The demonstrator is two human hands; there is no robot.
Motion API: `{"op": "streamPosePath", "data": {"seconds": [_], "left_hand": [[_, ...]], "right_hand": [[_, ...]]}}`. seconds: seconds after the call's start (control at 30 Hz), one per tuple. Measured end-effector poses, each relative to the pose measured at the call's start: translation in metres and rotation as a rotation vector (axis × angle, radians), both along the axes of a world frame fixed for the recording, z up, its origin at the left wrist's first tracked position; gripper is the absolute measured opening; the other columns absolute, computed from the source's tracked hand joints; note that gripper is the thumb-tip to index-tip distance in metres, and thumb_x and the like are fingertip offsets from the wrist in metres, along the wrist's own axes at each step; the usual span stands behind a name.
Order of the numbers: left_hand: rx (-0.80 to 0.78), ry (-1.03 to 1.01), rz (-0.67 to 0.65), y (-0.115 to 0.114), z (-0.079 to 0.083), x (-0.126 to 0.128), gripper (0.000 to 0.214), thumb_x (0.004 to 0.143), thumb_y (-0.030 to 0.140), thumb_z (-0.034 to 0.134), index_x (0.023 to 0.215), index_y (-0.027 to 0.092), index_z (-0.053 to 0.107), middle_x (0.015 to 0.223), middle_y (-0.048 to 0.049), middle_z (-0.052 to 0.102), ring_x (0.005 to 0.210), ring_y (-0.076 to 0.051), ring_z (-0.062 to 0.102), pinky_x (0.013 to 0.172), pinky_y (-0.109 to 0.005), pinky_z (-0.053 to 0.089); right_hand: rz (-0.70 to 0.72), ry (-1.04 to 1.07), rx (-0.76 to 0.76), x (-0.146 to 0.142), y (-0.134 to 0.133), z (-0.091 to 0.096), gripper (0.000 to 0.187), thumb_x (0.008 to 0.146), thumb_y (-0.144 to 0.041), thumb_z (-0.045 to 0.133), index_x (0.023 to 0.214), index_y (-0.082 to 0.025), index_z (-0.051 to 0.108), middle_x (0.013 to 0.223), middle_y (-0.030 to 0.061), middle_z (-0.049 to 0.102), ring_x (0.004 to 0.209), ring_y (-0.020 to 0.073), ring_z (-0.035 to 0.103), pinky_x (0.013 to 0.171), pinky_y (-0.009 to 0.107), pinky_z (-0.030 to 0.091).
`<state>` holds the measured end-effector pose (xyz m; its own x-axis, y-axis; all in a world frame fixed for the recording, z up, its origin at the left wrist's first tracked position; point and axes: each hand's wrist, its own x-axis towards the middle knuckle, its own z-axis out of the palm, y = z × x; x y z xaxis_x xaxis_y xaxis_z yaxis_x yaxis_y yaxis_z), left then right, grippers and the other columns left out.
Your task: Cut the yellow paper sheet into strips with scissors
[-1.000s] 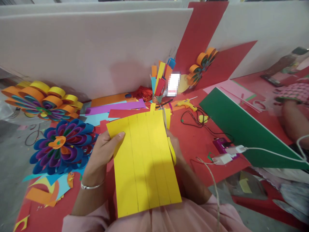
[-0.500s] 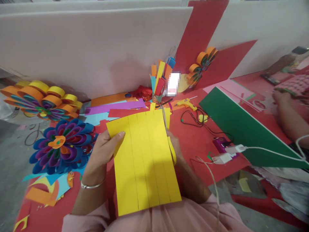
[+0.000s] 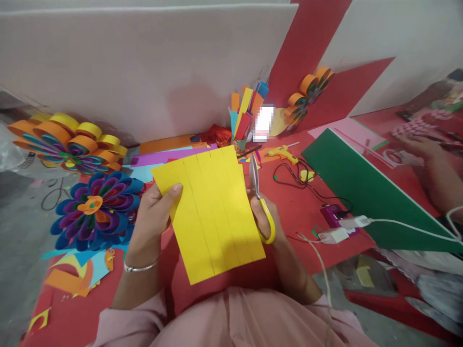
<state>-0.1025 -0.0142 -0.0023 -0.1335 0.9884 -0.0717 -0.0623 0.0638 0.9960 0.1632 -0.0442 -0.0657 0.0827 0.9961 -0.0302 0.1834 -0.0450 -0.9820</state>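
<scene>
Yellow paper (image 3: 213, 217), ruled with dark lines, is held up above the near side of the red table (image 3: 300, 221), between the two hands. At its left edge the left hand (image 3: 154, 219) pinches it, thumb on top and fingers behind; gripped only there, as far as I can see, the sheet could swing or buckle if its right side were pushed. Just beside the right edge, the right hand (image 3: 260, 216) is curled around the yellow handle of the scissors (image 3: 258, 195), blades pointing away from the body (whether they are parted, I cannot tell). A tilted sheet could make a cut wander off a line, and blades aimed too far in could nick a neighbouring strip. Farther out, a pale cable (image 3: 323, 270) passes by the right sleeve (image 3: 321, 304), so a wide elbow might snag it and tug the plugs. Left of the left hand, the blue and purple paper flower (image 3: 90, 205) sits near enough that a careless forearm could crush its loops.
</scene>
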Motion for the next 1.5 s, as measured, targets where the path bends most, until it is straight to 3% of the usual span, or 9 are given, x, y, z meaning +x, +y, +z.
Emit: {"op": "streamPosePath", "data": {"seconds": [0.13,0.23,0.37,0.47,0.6,0.77,0.97,1.13,1.5], "left_hand": [[0.078,0.012,0.084,0.003,-0.005,0.0,0.031,0.083,0.046,0.082,0.106,0.027,0.076,0.114,-0.0045,0.082,0.1,-0.029,0.077,0.072,-0.035,0.064],[0.08,0.023,0.069,0.004,-0.005,0.0,0.037,0.082,0.052,0.082,0.109,0.026,0.077,0.112,-0.0054,0.082,0.1,-0.028,0.078,0.077,-0.036,0.065],[0.077,0.084,-0.195,0.002,-0.005,-0.003,0.043,0.08,0.051,0.085,0.112,0.023,0.08,0.113,-0.0099,0.083,0.106,-0.029,0.078,0.088,-0.038,0.065],[0.013,0.193,-0.344,0.0,-0.007,-0.005,0.038,0.08,0.048,0.085,0.105,0.019,0.082,0.107,-0.0116,0.084,0.103,-0.032,0.078,0.083,-0.039,0.065],[0.05,0.157,-0.169,0.0,-0.01,-0.007,0.031,0.085,0.043,0.079,0.104,0.019,0.083,0.109,-0.0094,0.084,0.104,-0.032,0.078,0.087,-0.043,0.065],[0.173,0.02,0.039,0.005,-0.008,-0.01,0.021,0.082,0.038,0.08,0.097,0.023,0.082,0.112,-0.0074,0.083,0.112,-0.032,0.076,0.097,-0.045,0.064],[0.164,-0.004,0.108,0.009,-0.009,-0.019,0.023,0.079,0.039,0.083,0.094,0.022,0.082,0.106,-0.0079,0.083,0.11,-0.032,0.077,0.093,-0.043,0.065],[0.162,0.027,0.136,0.01,-0.01,-0.024,0.028,0.077,0.042,0.085,0.093,0.019,0.081,0.106,-0.01,0.084,0.109,-0.033,0.077,0.093,-0.043,0.065],[0.145,0.024,0.13,0.008,-0.008,-0.025,0.03,0.079,0.041,0.086,0.1,0.02,0.083,0.111,-0.0093,0.083,0.111,-0.032,0.077,0.095,-0.041,0.064]], "right_hand": [[0.159,0.073,-0.009,0.002,-0.01,-0.002,0.057,0.091,-0.07,0.067,0.117,-0.02,0.074,0.095,0.0055,0.077,0.084,0.0253,0.07,0.07,0.034,0.056],[0.119,0.016,-0.012,-0.002,-0.01,0.006,0.044,0.087,-0.058,0.075,0.109,-0.02,0.075,0.092,0.0055,0.077,0.082,0.0243,0.069,0.07,0.034,0.055],[-0.014,-0.032,0.123,-0.006,-0.001,0.022,0.037,0.092,-0.053,0.072,0.109,-0.02,0.074,0.092,0.0058,0.076,0.081,0.023,0.067,0.07,0.034,0.053],[-0.104,-0.091,0.218,-0.005,0.008,0.03,0.036,0.092,-0.053,0.073,0.108,-0.021,0.073,0.087,0.0031,0.072,0.076,0.0203,0.063,0.069,0.033,0.051],[-0.132,-0.147,0.29,-0.002,0.012,0.027,0.043,0.095,-0.055,0.069,0.123,-0.022,0.07,0.086,0.0014,0.066,0.073,0.0185,0.058,0.07,0.034,0.05],[0.076,-0.004,0.196,-0.003,-0.002,-0.003,0.059,0.098,-0.062,0.063,0.144,-0.026,0.057,0.088,0.0014,0.062,0.079,0.0216,0.064,0.072,0.035,0.054],[0.247,-0.021,0.06,-0.004,-0.026,-0.019,0.059,0.103,-0.063,0.053,0.148,-0.025,0.059,0.096,0.0058,0.07,0.084,0.0231,0.068,0.074,0.034,0.056],[0.307,-0.041,0.077,-0.005,-0.029,-0.023,0.062,0.103,-0.062,0.054,0.151,-0.023,0.059,0.092,0.006,0.07,0.078,0.0218,0.067,0.07,0.033,0.055],[0.259,-0.008,0.028,0.001,-0.026,-0.02,0.064,0.102,-0.062,0.055,0.152,-0.022,0.06,0.091,0.0065,0.071,0.077,0.0213,0.07,0.067,0.032,0.056]]}}
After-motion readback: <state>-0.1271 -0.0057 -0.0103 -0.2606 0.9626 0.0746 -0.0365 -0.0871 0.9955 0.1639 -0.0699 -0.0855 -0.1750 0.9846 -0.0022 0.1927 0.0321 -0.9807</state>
